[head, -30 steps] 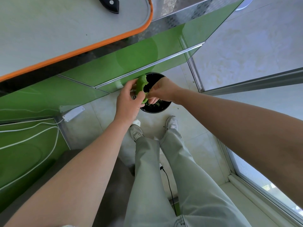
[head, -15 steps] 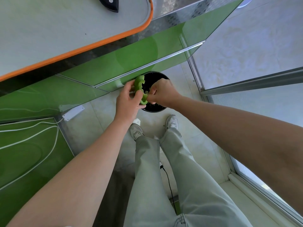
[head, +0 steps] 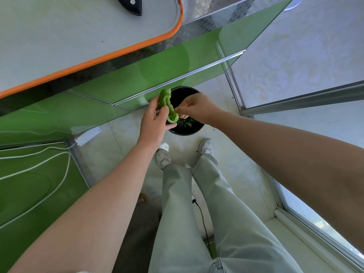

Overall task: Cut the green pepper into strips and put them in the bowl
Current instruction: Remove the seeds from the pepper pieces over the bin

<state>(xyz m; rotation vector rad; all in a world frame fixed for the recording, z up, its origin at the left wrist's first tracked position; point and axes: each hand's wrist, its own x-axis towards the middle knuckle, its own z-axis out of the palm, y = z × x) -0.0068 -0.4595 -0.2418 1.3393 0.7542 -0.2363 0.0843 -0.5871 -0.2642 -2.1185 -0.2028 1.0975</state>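
My left hand (head: 153, 125) grips a hollowed piece of green pepper (head: 167, 107) with its open side turned to the right, held above a black round bin (head: 185, 133) on the floor. My right hand (head: 197, 107) is just right of the pepper, over the bin. Its thumb and fingertips pinch at the pepper's inner edge; the bit between them is too small to make out. Green scraps lie in the bottom of the bin. No bowl is in view.
At the top left, a white cutting board with an orange rim (head: 78, 36) lies on the counter, with a black knife handle (head: 130, 4) on it. Green cabinet fronts (head: 137, 75) run below. A white power strip (head: 87, 135) and a black cable (head: 202, 219) lie on the floor by my feet.
The pepper has turned so that its hollow faces right. My right hand has drawn out of the hollow to its edge, fingers pinched. The left hand has stayed in place.
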